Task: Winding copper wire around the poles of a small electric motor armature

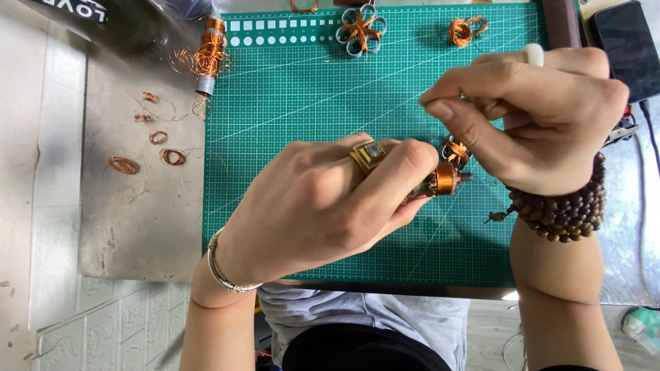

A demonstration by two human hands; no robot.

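Note:
My left hand (330, 203) is closed around a small motor rotor (443, 179) with copper windings; only its copper end and short shaft stick out past my fingers. It hovers over a green cutting mat (295, 103). My right hand (529, 110) is held just above and to the right of the rotor, thumb and forefinger pinched together; a thin copper wire may be between them, but it is too fine to tell. A small copper wire coil (455, 151) lies on the mat just behind the rotor.
A flower-shaped wire piece (360, 30) and a copper wire bundle (466, 29) lie at the mat's far edge. Another wound rotor (208, 56) and several loose copper loops (172, 156) sit on the metal sheet at left. A phone (627, 42) lies far right.

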